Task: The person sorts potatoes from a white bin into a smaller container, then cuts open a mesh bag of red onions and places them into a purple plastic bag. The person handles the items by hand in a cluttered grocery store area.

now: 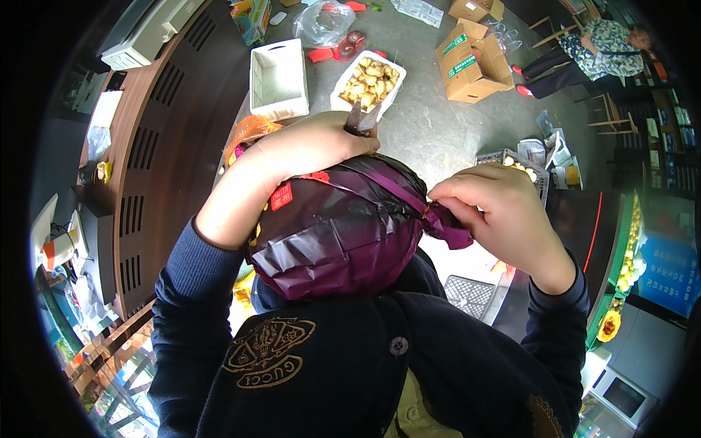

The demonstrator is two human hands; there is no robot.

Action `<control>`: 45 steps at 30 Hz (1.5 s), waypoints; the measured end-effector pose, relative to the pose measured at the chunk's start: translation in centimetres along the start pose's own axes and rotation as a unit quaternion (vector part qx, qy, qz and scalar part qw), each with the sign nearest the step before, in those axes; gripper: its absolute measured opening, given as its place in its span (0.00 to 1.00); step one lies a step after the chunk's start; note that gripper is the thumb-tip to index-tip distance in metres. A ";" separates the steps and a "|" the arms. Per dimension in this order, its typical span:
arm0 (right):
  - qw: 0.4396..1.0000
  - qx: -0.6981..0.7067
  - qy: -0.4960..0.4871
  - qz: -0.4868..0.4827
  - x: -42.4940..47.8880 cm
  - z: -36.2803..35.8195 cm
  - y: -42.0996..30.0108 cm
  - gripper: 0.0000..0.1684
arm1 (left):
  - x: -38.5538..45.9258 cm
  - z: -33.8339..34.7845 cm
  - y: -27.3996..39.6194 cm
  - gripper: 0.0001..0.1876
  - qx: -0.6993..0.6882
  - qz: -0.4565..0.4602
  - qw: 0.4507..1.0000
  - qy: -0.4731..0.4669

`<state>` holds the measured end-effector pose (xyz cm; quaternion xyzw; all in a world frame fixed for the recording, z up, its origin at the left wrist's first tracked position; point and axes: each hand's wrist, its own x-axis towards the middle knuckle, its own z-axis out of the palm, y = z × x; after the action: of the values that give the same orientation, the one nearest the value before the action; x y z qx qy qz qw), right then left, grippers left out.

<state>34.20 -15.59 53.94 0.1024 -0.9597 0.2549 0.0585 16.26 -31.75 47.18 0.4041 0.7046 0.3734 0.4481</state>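
A bulky bundle in glossy dark purple plastic wrapping rests against my front, with red printed seals on its upper left. My left forearm lies along its far side, and my left hand holds a pair of scissors with the blades pointing away from me. The scissors' handles are hidden in the fist. A purple ribbon crosses the bundle to its right end, where the wrapping gathers at a thin gold tie. My right hand pinches the gathered end beside this tie.
On the floor ahead stand a white crate, a white box of pale bulb-like produce and an open carton. A dark counter is at right, a wooden one at left. A person sits at far right.
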 end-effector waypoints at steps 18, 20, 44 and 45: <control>0.975 0.165 0.107 -0.105 -1.2 3.5 1.2 0.09 | -1.1 0.2 -0.9 0.11 -0.029 -0.003 1.000 0.007; 0.969 0.198 0.096 -0.111 -1.1 3.5 1.3 0.07 | -1.2 0.1 -1.0 0.12 -0.026 0.002 1.000 0.006; 0.964 0.259 -0.060 -0.034 2.7 1.0 3.7 0.22 | 0.0 0.2 -0.1 0.12 0.002 -0.010 1.000 0.009; 0.962 0.261 -0.071 -0.038 2.9 0.9 4.0 0.22 | 0.1 0.1 0.2 0.11 0.006 -0.010 1.000 0.004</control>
<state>30.44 -13.17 51.75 0.1684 -0.8570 0.4862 -0.0286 16.41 -31.58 47.30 0.3982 0.7128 0.3666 0.4461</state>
